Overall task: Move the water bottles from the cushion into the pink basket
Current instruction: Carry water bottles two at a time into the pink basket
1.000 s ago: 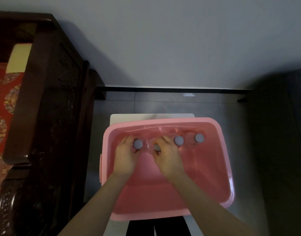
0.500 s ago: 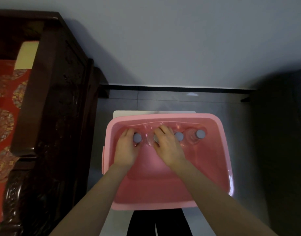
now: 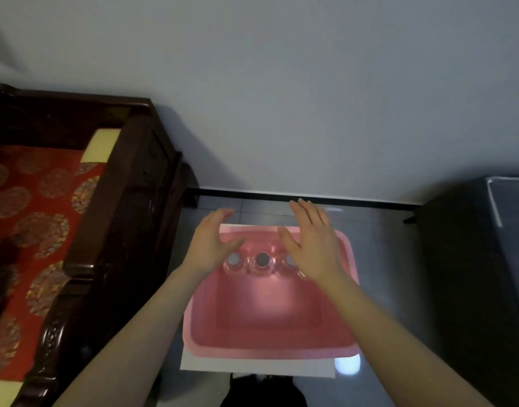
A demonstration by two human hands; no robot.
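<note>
In the head view, the water bottles (image 3: 262, 259) are seen from above, standing upright in a row against the far wall of the pink basket (image 3: 267, 306). Three round caps can be counted. A further bottle may be hidden under the right hand (image 3: 314, 251), but this cannot be told for certain. The near part of the basket is bare, so room for more bottles is judged to be left.

The left hand (image 3: 211, 245) is held above the basket's far left corner with its fingers loose and slightly bent, and nothing is gripped by it. The right hand is spread flat with straight fingers over the right end of the row, and nothing is held by it either.

The bottles appear to be clear plastic, so they are expected to be light if empty and heavier if filled, smooth and somewhat slippery, and liable to dent under a hard squeeze. They are best taken round the body or just under the cap and kept upright.

The basket is set on a white board (image 3: 252, 367) on the floor (image 3: 393, 259). To the left, a red patterned cushion (image 3: 32, 218) lies on a dark wooden seat (image 3: 129, 201). No bottles are seen on the part of it that shows.
</note>
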